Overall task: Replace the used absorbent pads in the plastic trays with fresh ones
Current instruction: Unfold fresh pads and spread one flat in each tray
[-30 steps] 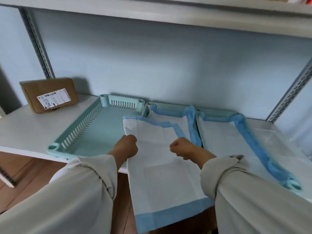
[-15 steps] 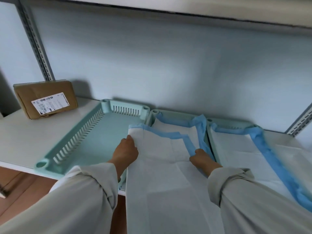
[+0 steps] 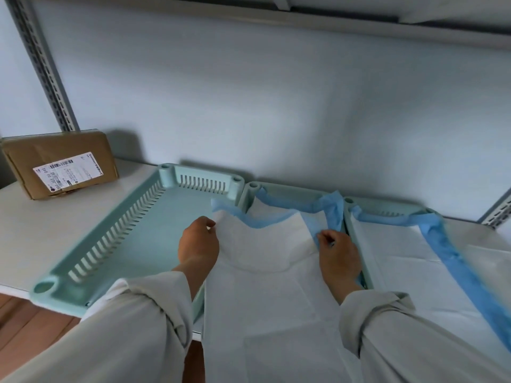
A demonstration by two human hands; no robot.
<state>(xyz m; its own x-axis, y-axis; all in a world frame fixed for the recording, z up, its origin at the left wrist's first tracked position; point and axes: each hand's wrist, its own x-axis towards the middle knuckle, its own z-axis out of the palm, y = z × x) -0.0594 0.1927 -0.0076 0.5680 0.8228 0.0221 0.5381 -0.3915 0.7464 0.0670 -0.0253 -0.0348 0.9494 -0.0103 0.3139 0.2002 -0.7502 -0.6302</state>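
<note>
Head view. Three trays stand side by side on the shelf point(image 3: 19, 214). The left tray point(image 3: 154, 239) is bare. The middle tray point(image 3: 279, 189) carries a pad point(image 3: 265, 244) that lies over another blue-edged pad beneath it, with its near end hanging past the shelf edge. The right tray point(image 3: 387, 210) holds a lined pad point(image 3: 401, 261).

The left hand point(image 3: 197, 244) pinches the pad's far left corner between thumb and fingers. The right hand point(image 3: 338, 252) pinches the blue border at the pad's far right side. Both hands are closed on the pad; neither is free.

Step in hand, as judged: handling the pad at the middle tray. Whether it is being laid in or lifted out cannot be told.

Procedure:
- Keep both grips level so the pad stays flat and does not sag in the middle.
- If laying in, set the far edge against the tray's back wall first, then draw the near end in.
- Keep the blue border inside the rim, not folded over the neighbouring tray.

Obstructions: the left corner of the pad overlaps the left tray's right rim; the crumpled blue border between the middle and right trays may catch. A parcel point(image 3: 59, 167) stands well apart at the far left and does not interfere. The shelf above limits lift height.
</note>
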